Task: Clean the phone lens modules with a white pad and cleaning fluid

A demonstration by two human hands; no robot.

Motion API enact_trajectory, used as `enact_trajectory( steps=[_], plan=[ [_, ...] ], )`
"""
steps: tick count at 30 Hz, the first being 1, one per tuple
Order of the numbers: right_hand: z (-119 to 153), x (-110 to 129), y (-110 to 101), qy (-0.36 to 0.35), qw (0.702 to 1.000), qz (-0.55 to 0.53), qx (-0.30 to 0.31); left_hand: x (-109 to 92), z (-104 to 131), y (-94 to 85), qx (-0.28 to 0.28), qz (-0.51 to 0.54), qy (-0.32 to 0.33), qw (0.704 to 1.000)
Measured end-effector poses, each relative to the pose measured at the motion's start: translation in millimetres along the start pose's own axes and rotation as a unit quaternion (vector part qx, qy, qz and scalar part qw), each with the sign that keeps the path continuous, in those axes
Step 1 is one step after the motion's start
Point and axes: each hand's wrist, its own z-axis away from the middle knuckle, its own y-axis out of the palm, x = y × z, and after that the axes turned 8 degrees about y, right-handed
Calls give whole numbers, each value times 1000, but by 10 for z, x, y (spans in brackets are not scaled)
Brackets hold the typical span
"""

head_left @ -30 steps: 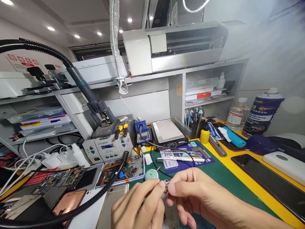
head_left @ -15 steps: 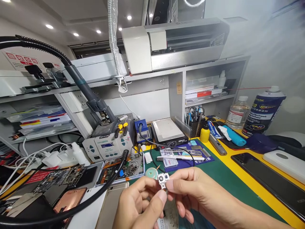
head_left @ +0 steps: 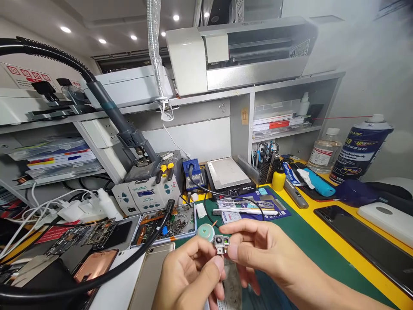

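A small silver phone camera module (head_left: 220,243) with two lenses is pinched between my hands, its lenses facing me. My left hand (head_left: 192,275) has thumb and forefinger closed on its lower left side. At its right edge, the thumb and forefinger of my right hand (head_left: 261,252) grip it too. Just behind the module a round spool with a pale green face (head_left: 205,232) lies on the green mat (head_left: 303,258). What lies beneath my hands is mostly covered by them.
A tray of small parts (head_left: 190,232) and a gold phone (head_left: 142,280) lie left of my hands. A thick black hose (head_left: 129,271) arches over the left side. Behind stand a hot plate (head_left: 227,172) and a toothbrush (head_left: 245,212); a black phone (head_left: 364,241) is at right.
The camera module has tilted slightly in my fingers, and its right lens now shows a green reflection. Both hands keep hold of it. The whole view has shifted a little.
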Motion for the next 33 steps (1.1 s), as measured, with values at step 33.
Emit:
enact_trajectory(
  steps=[33],
  plan=[
    [-51,-24,-27,69,995,-52,42,-71,67,118,-116,-40,60,991]
  ],
)
